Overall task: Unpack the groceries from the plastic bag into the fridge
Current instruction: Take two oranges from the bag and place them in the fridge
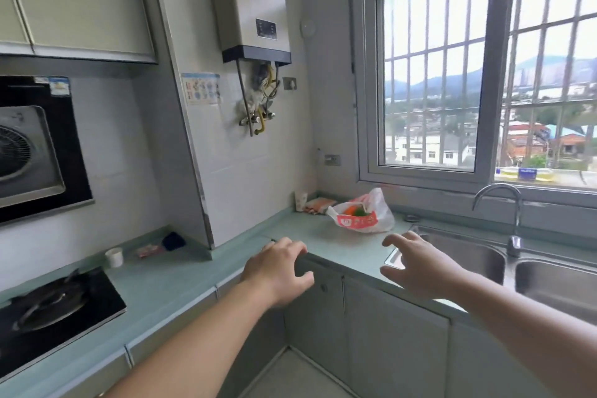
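Our left hand (277, 271) and right hand (416, 265) reach forward over the counter (181, 281) edge, fingers spread and relaxed, holding nothing. Beyond them we see the plastic bag (363, 213) sitting near the counter's back corner under the window, left of the sink (468, 255), with orange and green groceries (354, 211) showing inside.

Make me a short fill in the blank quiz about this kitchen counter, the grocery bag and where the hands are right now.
1. The plastic bag sits on the counter below the ____.
2. Both hands, left hand and right hand, hold ____.
3. The faucet stands behind the steel ____.
4. Something orange and something ____ show through the bag's opening.

Missing words: window; nothing; sink; green
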The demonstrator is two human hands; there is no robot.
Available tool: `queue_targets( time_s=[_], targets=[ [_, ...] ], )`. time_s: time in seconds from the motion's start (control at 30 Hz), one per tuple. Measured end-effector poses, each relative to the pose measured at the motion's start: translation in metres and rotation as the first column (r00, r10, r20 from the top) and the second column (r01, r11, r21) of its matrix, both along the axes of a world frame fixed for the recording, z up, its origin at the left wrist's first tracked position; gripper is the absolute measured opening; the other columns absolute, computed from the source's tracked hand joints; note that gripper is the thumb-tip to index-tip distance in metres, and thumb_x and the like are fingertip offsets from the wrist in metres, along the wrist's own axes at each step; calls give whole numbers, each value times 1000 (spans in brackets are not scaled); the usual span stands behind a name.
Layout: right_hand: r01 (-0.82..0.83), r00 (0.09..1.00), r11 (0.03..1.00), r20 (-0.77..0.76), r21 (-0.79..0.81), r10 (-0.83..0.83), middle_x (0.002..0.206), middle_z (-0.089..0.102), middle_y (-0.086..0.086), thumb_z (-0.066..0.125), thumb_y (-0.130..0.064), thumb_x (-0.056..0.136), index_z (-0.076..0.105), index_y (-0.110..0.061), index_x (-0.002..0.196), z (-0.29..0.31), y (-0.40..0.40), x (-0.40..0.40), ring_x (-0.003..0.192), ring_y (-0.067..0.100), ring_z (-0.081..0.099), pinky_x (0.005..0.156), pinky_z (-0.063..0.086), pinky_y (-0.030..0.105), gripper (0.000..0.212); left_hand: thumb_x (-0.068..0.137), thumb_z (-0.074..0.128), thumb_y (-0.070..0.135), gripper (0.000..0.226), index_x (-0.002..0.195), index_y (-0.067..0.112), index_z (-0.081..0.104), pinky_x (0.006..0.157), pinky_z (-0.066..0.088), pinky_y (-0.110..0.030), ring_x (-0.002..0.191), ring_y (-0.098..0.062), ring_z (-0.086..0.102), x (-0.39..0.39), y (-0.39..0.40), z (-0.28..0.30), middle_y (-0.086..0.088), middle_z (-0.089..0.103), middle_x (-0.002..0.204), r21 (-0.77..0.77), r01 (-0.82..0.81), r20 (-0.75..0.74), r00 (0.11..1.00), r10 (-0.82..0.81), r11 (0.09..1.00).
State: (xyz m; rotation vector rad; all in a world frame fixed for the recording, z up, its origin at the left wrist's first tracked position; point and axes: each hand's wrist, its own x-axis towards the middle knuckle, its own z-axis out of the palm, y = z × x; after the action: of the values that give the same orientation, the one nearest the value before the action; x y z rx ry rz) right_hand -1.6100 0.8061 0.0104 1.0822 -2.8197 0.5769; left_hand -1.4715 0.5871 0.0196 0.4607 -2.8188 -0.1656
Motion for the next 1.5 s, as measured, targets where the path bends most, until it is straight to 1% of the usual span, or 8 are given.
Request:
queue_targets(
  time_s=[0.1,0.5,0.67,0.8,1.07,1.17,1.33,1.5],
  targets=[
    [32,999,999,31,-12,-32,115,51,-3,57,-48,82,43,-29,131,-3,13,-30,112,17,50,92,47,34,54,85,51,52,49,130,33,48,94,42,-34,124,-15,45,-35,6,4,11,48,135,-5,18,-1,1000,-18,1000],
    [9,1000,995,0,95,-9,129,46,-5,59,-47,86,41,-29,137,-17,-45,-153,88,10,51,82,44,23,56,87,49,51,46,130,34,44,90,46,-35,123,-13,44,-185,-64,-28,11,43,136,10,86,49,995,-86,996],
    [64,998,993,2,102,-64,135,46,-4,61,-45,86,43,-31,135,-8,-100,-230,104,14,56,93,46,29,54,87,50,50,47,131,34,44,81,43,-31,119,-13,47,-268,-127,-33,12,44,136,131,86,1,996,-87,988],
    [85,996,988,19,130,-88,133,47,-3,60,-45,87,42,-31,136,-18,-137,-276,98,13,57,90,47,28,54,89,51,51,47,132,33,44,77,39,-29,114,-14,50,-325,-160,-43,10,44,137,188,103,-9,995,-103,977],
    [84,992,984,81,159,-98,134,46,-4,60,-44,86,42,-30,136,-50,-178,-377,118,15,52,98,44,31,55,87,51,50,41,126,37,48,83,49,-34,122,-17,50,-440,-194,-67,8,36,150,260,174,-2,984,-179,950],
    [93,989,988,106,122,-107,129,50,-2,61,-43,86,45,-29,134,-65,-194,-428,113,15,53,97,44,29,53,85,52,51,39,122,39,49,85,50,-36,121,-19,51,-488,-208,-81,6,34,151,271,173,44,980,-192,947],
    [123,969,992,217,1,-120,111,52,-4,63,-41,87,51,-26,129,-95,-227,-521,99,14,56,88,46,24,46,86,54,48,42,125,32,51,90,49,-37,113,-16,52,-572,-229,-91,8,46,133,280,174,98,973,-209,944],
    [126,956,992,272,-25,-115,123,58,2,62,-38,88,53,-23,130,-120,-262,-596,96,14,54,82,47,24,46,82,55,45,44,124,33,52,96,47,-39,116,-20,52,-656,-250,-112,3,49,131,290,156,172,962,-212,944]
  ],
)
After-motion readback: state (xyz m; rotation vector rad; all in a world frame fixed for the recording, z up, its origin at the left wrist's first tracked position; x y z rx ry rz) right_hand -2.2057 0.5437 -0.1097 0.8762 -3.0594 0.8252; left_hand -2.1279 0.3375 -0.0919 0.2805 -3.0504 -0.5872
